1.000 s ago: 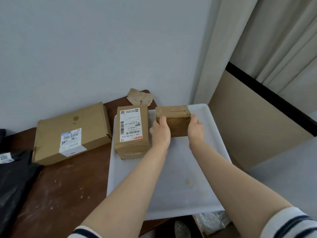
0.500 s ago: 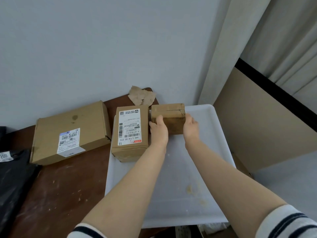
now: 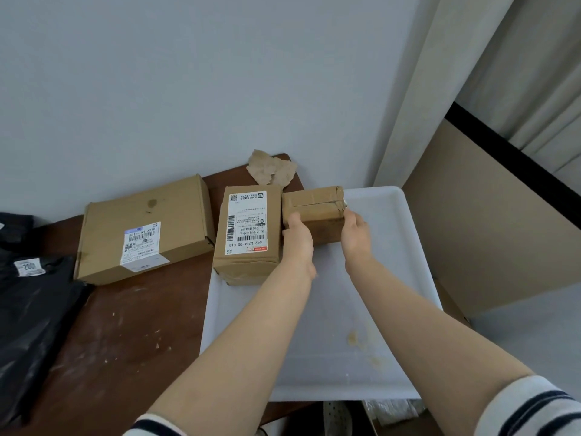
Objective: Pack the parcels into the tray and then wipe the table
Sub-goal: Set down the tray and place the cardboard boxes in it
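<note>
Gripping the small taped parcel (image 3: 314, 204) from either side, both hands are seen at the far end of the white tray (image 3: 388, 272). The left hand (image 3: 297, 243) is closed on the parcel's left end with the thumb laid on its top. The right hand (image 3: 355, 234) is closed on the right end, its thumb up at the taped corner. The parcel is held level over the tray's far edge, just beside the labelled parcel (image 3: 248, 234). Whether its underside touches the tray floor cannot be told, since the lower edge is hidden by the hands.

The labelled parcel is set in the tray's far left corner, its white shipping label uppermost and its left side along the tray's left rim. Only these two parcels are found in the tray. Yellowish smears (image 3: 358, 338) are seen on the tray floor nearer the person.

The tray is placed on the right end of a dark brown table (image 3: 125, 325). A large flat box (image 3: 144, 228) with a printed label is left on the table outside the tray, to the left of the labelled parcel and against the wall. A black plastic bag (image 3: 31, 309) with a small white tag is laid at the table's left edge. A crumpled brown scrap (image 3: 272, 168) is seen at the table's far corner, behind the labelled parcel.
</note>
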